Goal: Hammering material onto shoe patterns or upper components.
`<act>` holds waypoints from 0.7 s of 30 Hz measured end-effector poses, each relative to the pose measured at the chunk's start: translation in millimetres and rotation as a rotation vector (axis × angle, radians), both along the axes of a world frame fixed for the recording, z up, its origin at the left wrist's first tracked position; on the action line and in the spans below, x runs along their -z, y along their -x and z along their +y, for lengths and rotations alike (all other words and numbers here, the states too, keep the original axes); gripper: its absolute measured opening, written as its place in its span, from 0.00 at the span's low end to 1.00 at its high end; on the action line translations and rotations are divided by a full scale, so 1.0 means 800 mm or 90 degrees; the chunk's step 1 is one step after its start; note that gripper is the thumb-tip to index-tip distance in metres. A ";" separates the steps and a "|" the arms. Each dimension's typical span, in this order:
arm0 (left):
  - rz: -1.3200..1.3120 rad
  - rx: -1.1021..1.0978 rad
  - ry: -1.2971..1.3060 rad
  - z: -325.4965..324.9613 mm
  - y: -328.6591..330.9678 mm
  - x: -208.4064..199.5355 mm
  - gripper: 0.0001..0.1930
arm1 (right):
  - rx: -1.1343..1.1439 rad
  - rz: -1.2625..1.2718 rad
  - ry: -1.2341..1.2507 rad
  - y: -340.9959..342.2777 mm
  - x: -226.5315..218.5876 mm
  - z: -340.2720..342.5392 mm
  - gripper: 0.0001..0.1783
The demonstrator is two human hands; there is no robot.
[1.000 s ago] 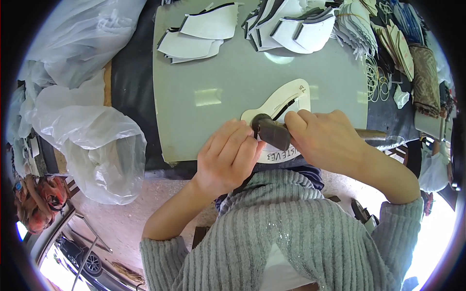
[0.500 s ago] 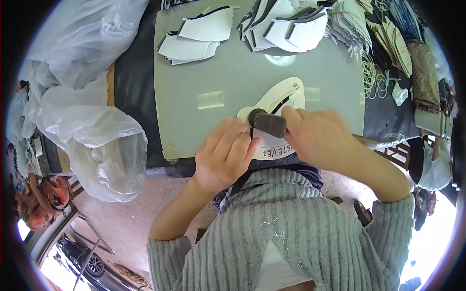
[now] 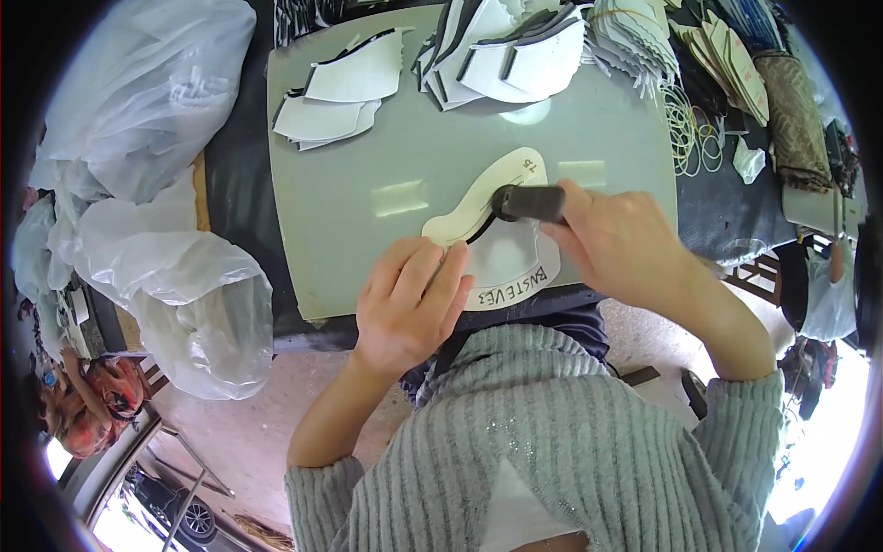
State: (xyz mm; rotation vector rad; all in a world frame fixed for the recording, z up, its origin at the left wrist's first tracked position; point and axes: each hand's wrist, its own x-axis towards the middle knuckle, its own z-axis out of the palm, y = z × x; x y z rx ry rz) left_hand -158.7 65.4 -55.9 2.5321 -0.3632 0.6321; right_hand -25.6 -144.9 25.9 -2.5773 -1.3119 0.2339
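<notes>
Toward the near edge of a grey-green board on the dark-covered counter, a cream card template with hand lettering along its lower curve lies flat between the two hands. The left hand has its fingers side by side over the template's left end, apparently to stop it sliding; whether fingers and thumb also pinch something beneath, I cannot tell. The right hand is closed around what looks like a hammer — its grip hidden by the fingers, its dark, slightly blurred head pointing left. The head's round end is at the far part of a black strip along the template's curved inner edge, presumably so that the force falls on that line; whether it touches is unclear. The hands sit well apart, likely to spare the left fingers from the head. Across the far side of the board, a small stack of white curved panels and a larger pile of dark-edged panels overlap in fans, probably kept within reach yet out of the hammer's way. At the far right corner rests a banded bundle — the band seemingly keeps its pieces together — near loops of pale cord.
</notes>
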 end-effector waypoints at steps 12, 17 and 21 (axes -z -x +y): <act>-0.002 -0.016 0.000 0.002 -0.003 0.002 0.16 | 0.016 0.003 0.040 -0.006 -0.006 0.005 0.16; -0.001 -0.019 0.006 -0.001 0.001 -0.001 0.16 | -0.011 0.051 0.135 -0.009 -0.004 -0.001 0.15; -0.012 -0.014 0.011 0.000 -0.005 -0.004 0.15 | 0.102 -0.013 -0.042 -0.035 0.017 -0.020 0.14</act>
